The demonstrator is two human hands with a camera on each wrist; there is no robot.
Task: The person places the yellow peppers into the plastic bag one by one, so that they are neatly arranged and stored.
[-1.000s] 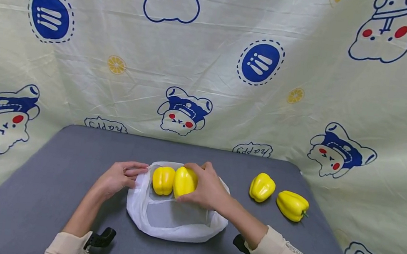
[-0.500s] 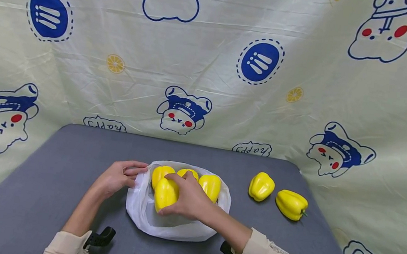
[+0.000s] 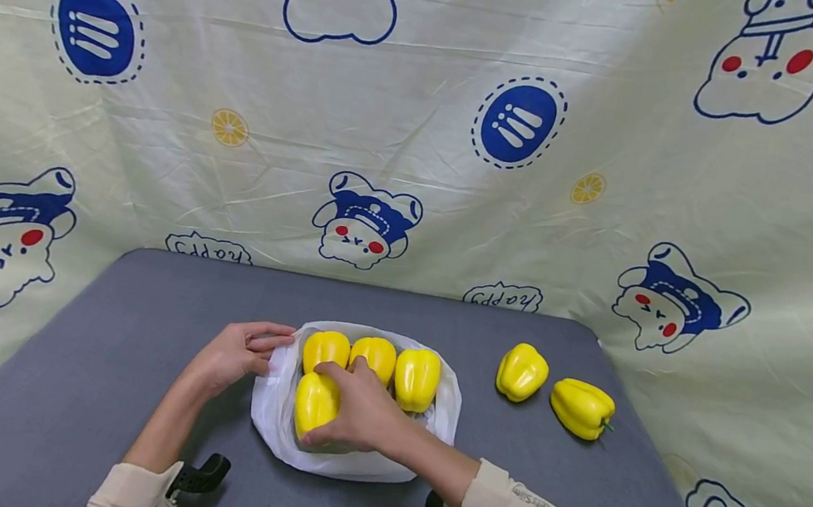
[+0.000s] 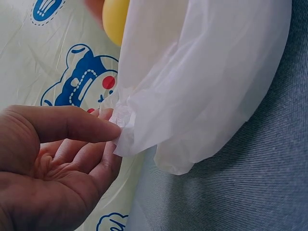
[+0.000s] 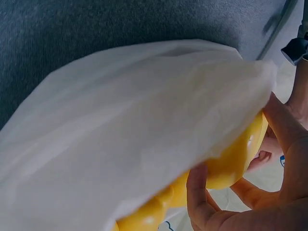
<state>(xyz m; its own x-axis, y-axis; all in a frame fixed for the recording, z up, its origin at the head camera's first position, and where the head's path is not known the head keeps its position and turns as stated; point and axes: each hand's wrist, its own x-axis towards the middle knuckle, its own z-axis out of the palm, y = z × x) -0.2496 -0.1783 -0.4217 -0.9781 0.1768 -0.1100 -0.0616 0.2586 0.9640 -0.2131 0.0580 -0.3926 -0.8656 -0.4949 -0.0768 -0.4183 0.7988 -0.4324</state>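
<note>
A white plastic bag (image 3: 344,467) stands with its mouth spread wide on the table. My left hand (image 3: 236,358) pinches its left edge between thumb and fingers, seen close in the left wrist view on the thin film (image 4: 159,110). Inside the front left of the bag, my right hand (image 3: 362,411) grips a yellow bell pepper (image 3: 316,404), thumb on the near side and fingers on the far side. Three more yellow bell peppers stand in a row along the bag's back: left (image 3: 326,348), middle (image 3: 376,355) and right (image 3: 416,378). The right hand partly covers the middle one.
To the right of the bag, one yellow bell pepper (image 3: 522,373) sits on the grey table (image 3: 167,302), and another with a green stem (image 3: 582,409) lies beside it. A printed curtain (image 3: 420,138) hangs behind the table.
My right hand has carried the pepper from the back middle of the bag to its front left, uncovering the peppers behind. The left hand has stayed at the bag's edge.
</note>
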